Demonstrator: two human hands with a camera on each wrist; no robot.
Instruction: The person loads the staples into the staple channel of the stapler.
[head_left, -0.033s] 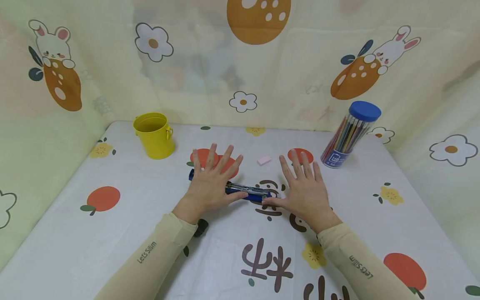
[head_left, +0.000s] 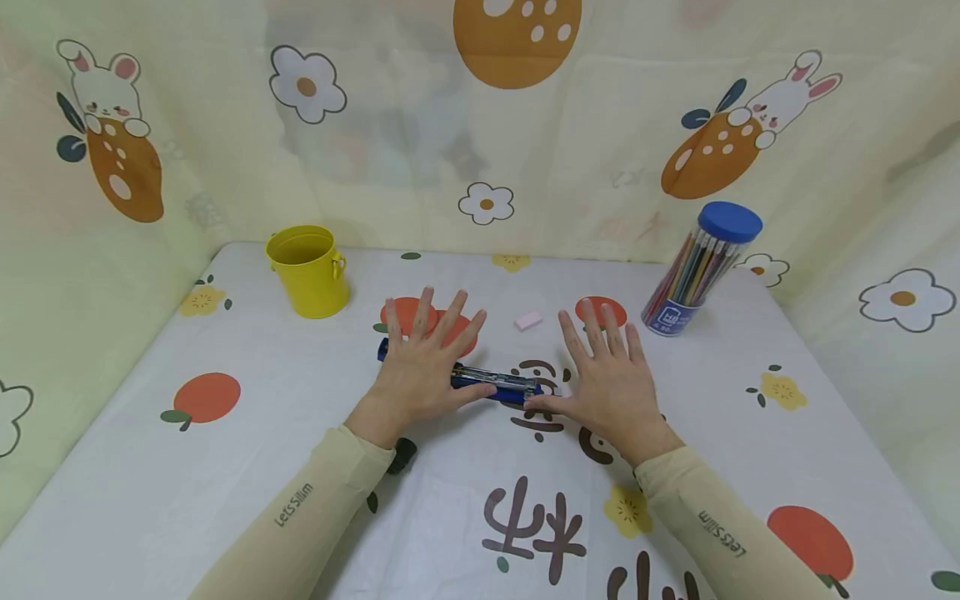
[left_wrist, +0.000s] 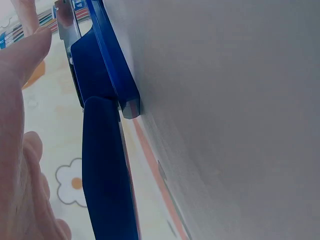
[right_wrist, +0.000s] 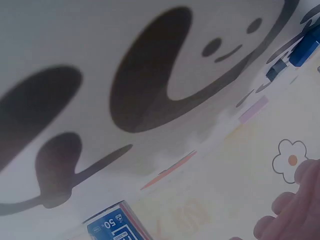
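Observation:
My left hand (head_left: 420, 367), fingers spread and straight, is over a blue stapler (head_left: 510, 387) and covers its middle part in the head view. In the left wrist view the stapler (left_wrist: 107, 165) shows its dark blue body and a metal strip beside the thumb. Spread flat as well, my right hand (head_left: 615, 387) is farther right, its thumb tip by the stapler's right end. Whether either thumb touches the stapler I cannot tell. A small pink eraser (head_left: 528, 321) lies beyond the gap between the hands. Neither hand grips anything.
At the back left of the table (head_left: 262, 483) stands a yellow bucket (head_left: 311, 279). A clear tub of pencils (head_left: 693, 275) with a blue lid is at the back right. A black object (head_left: 402, 456) shows beside the left wrist. Patterned cloth (head_left: 390, 167) hangs behind.

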